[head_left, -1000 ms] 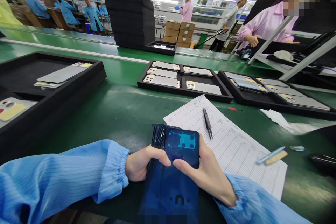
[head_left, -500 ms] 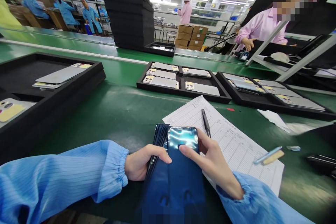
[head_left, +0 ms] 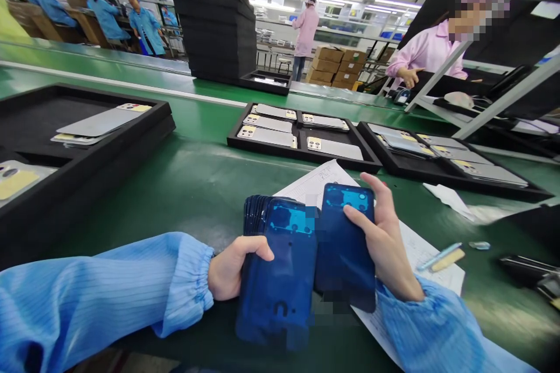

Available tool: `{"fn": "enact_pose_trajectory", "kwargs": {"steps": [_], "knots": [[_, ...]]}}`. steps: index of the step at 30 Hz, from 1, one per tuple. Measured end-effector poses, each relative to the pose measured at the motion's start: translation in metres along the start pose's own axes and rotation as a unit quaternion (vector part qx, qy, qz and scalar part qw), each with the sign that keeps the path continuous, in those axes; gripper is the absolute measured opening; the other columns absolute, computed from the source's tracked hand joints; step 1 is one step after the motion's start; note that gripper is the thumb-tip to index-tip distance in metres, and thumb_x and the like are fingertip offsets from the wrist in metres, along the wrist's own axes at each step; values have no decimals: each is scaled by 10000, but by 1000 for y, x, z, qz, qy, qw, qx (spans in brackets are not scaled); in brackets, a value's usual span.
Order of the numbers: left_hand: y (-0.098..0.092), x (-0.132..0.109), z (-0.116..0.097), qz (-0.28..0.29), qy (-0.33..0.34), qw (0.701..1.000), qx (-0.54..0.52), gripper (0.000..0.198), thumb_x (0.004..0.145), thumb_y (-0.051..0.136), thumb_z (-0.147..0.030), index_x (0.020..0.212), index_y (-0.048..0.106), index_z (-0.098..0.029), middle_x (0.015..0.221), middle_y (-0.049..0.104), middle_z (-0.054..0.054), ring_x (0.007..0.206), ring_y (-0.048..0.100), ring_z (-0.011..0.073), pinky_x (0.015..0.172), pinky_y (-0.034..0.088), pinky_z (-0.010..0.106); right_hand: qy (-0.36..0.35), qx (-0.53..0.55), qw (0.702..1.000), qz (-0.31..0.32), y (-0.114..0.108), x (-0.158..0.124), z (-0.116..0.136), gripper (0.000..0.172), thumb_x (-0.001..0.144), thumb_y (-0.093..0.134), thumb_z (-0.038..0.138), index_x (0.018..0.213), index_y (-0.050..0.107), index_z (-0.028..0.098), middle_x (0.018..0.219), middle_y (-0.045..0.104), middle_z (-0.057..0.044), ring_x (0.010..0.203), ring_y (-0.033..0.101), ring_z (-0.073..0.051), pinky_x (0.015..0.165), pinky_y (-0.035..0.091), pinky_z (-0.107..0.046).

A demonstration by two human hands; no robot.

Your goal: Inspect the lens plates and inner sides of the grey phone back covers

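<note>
Left hand (head_left: 231, 271) gripping a fanned stack of thin, glossy, dark-blue rectangular panels (head_left: 286, 280) by its left edge, thumb on the top face, fingers hidden behind. Right hand (head_left: 387, 242) pinching a single matching dark-blue panel (head_left: 341, 253) close along the stack's right edge, contact unclear; thumb near its upper end, one finger raised past the top corner. Judged light, slick, perhaps slightly flexible, easily marked; best held by the long edges. Left forearm, in a light-blue striped sleeve (head_left: 131, 280), lies nearly level; right forearm angles up from lower right. Below: white printed paper sheet (head_left: 335, 173), glossy green desk (head_left: 192, 186). Beyond: black foam tray (head_left: 301, 156) holding silver-grey panels (head_left: 269, 136).
</note>
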State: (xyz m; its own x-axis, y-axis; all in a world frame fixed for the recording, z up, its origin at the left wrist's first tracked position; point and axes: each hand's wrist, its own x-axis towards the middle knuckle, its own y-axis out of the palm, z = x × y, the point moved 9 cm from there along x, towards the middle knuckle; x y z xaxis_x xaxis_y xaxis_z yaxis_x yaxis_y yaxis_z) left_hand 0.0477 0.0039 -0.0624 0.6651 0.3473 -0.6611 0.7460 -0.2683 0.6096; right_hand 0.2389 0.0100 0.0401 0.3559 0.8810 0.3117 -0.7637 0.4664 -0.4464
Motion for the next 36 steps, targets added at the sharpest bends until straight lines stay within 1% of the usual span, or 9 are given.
{"fn": "enact_pose_trajectory", "kwargs": {"steps": [2, 4, 6, 11, 16, 21, 24, 30, 36], "knots": [[0, 0, 0, 0, -1, 1000, -2, 249, 530, 478, -146, 718, 628, -80, 590, 655, 56, 566, 608, 158, 644, 495, 288, 34, 20, 997, 63, 16, -5, -5, 355, 829, 477, 272, 1182, 478, 296, 1209, 515, 0, 1044, 505, -233, 896, 381, -359], [3, -1, 0, 9, -3, 1000, -7, 261, 528, 477, -140, 735, 625, -81, 582, 656, 54, 560, 609, 159, 634, 494, 283, 74, 55, 988, 125, 33, -14, -7, 269, 826, 481, 280, 1072, 590, 266, 1065, 624, -5, 986, 551, -237, 865, 408, -351], [6, -2, -1, 20, -3, 1000, -11, 287, 530, 473, -134, 769, 623, -82, 583, 660, 51, 545, 608, 159, 618, 491, 279, 87, 91, 981, 150, 42, -22, -2, 258, 832, 477, 288, 1041, 622, 246, 986, 668, -9, 961, 575, -234, 854, 423, -341], [4, -2, 0, 13, -13, 1000, -1, 317, 550, 477, -128, 822, 629, -68, 600, 669, 53, 523, 605, 149, 616, 492, 271, 87, 152, 961, 212, 54, -34, 17, 304, 863, 431, 327, 1089, 607, 226, 1071, 654, -19, 998, 579, -241, 840, 455, -336], [14, -2, -1, 69, 1, 998, -5, 370, 590, 493, -116, 935, 622, -76, 711, 693, 68, 601, 634, 169, 663, 492, 297, 66, 89, 979, 168, 48, -32, 14, 297, 755, 601, 343, 1030, 633, 239, 997, 685, -9, 892, 630, -228, 747, 508, -299], [23, -5, -7, 110, 40, 993, -4, 401, 637, 514, -77, 1028, 603, -106, 818, 698, 81, 759, 646, 196, 742, 475, 319, 56, 96, 970, 218, 59, -37, 20, 200, 738, 625, 303, 928, 646, 245, 890, 699, 21, 808, 642, -192, 708, 518, -266], [25, -5, -7, 120, 41, 992, 4, 388, 665, 511, -82, 1041, 603, -106, 848, 696, 93, 779, 645, 202, 764, 469, 335, 63, 98, 966, 230, 62, -38, 23, 162, 733, 628, 299, 879, 644, 233, 828, 695, 25, 774, 638, -184, 675, 516, -253], [24, -4, -6, 122, 34, 992, 22, 354, 694, 510, -94, 1033, 613, -99, 854, 696, 97, 780, 650, 202, 810, 456, 346, 68, 78, 972, 210, 64, -38, 22, 135, 697, 647, 310, 747, 648, 185, 704, 677, 11, 660, 612, -160, 580, 489, -221], [32, -5, -11, 148, 74, 985, 52, 321, 716, 548, -81, 1027, 615, -121, 908, 685, 93, 829, 642, 197, 846, 443, 341, 89, 67, 970, 215, 67, -40, 16, 134, 688, 648, 309, 700, 629, 177, 660, 637, 15, 624, 568, -145, 549, 453, -214]]}}
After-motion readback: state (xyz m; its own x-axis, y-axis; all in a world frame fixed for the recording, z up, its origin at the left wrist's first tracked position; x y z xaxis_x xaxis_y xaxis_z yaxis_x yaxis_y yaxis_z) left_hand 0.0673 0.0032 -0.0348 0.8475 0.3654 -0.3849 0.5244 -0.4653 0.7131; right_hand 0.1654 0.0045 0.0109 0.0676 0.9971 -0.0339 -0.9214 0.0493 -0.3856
